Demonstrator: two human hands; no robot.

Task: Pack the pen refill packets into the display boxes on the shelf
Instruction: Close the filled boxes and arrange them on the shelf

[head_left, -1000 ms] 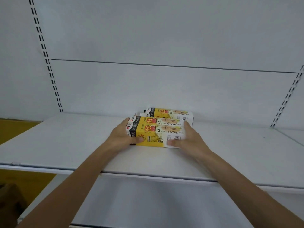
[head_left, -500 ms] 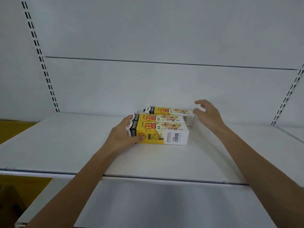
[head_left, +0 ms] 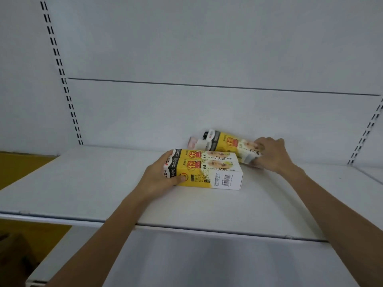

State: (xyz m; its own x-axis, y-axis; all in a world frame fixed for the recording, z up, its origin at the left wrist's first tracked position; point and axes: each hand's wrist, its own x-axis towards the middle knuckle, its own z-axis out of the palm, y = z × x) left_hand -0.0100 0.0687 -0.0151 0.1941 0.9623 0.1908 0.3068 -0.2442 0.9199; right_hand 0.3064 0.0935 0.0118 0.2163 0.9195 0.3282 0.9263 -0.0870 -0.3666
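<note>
Two yellow and white display boxes lie on the white shelf (head_left: pixel 83 183). The front box (head_left: pixel 211 172) lies flat near the middle, and my left hand (head_left: pixel 161 175) grips its left end, thumb on the front face. Behind it, the rear box (head_left: pixel 230 145) is tilted with its left end raised near the back wall. My right hand (head_left: pixel 269 155) grips the rear box's right end. Small white and pink pieces (head_left: pixel 196 142) show at the rear box's raised left end; I cannot tell what they are.
A white back panel (head_left: pixel 207 48) with slotted uprights (head_left: pixel 62 79) closes the rear. A lower white shelf (head_left: pixel 186 262) juts out below. A yellow floor (head_left: pixel 18 166) shows at the left, with a dark brown object (head_left: pixel 12 257) at the bottom left.
My right hand let go of the front box, moved back and to the right, and took hold of the rear box, which now sits tilted. The left hand stayed on the front box.
</note>
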